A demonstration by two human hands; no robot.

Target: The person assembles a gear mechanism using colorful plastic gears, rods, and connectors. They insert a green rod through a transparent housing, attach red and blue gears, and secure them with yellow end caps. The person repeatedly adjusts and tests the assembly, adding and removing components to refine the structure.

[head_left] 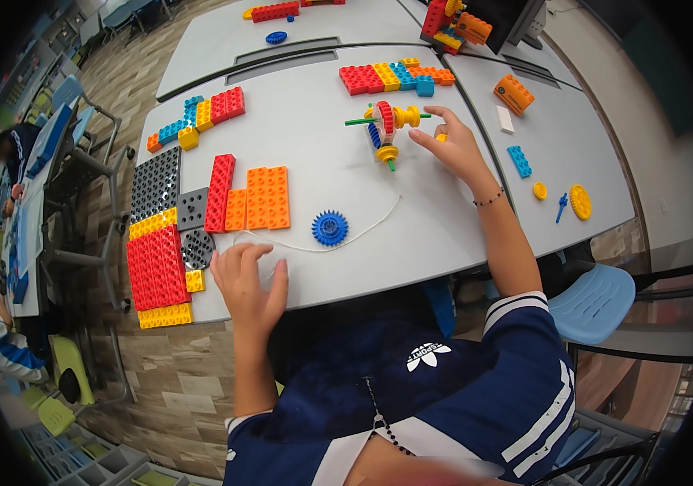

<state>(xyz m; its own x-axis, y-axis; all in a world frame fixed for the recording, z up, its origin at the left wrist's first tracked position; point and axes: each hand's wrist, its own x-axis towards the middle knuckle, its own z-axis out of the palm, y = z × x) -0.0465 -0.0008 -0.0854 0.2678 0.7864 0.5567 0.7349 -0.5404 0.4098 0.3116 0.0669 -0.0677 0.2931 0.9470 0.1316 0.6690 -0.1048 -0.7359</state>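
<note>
My right hand (pixel 453 147) is at the far right of the table, thumb and forefinger apart, beside a gear assembly (pixel 384 121). The assembly has red and blue gears, yellow wheels and green axles. A small yellow piece (pixel 442 138) shows between thumb and fingers; whether the hand touches it I cannot tell. My left hand (pixel 251 285) hovers at the near edge with its fingers spread and nothing in them. Close to its fingertips are a dark round studded plate (pixel 197 249) and a small yellow brick (pixel 195 280). A white string (pixel 371 231) curves past a blue gear (pixel 330 228).
Left on the table are a red plate (pixel 156 267), a black plate (pixel 156 180), orange bricks (pixel 268 198) and a long red brick (pixel 219 194). Coloured brick rows (pixel 387 77) lie farther back. A yellow gear wheel (pixel 579 202) and an orange block (pixel 513 95) occupy the right table.
</note>
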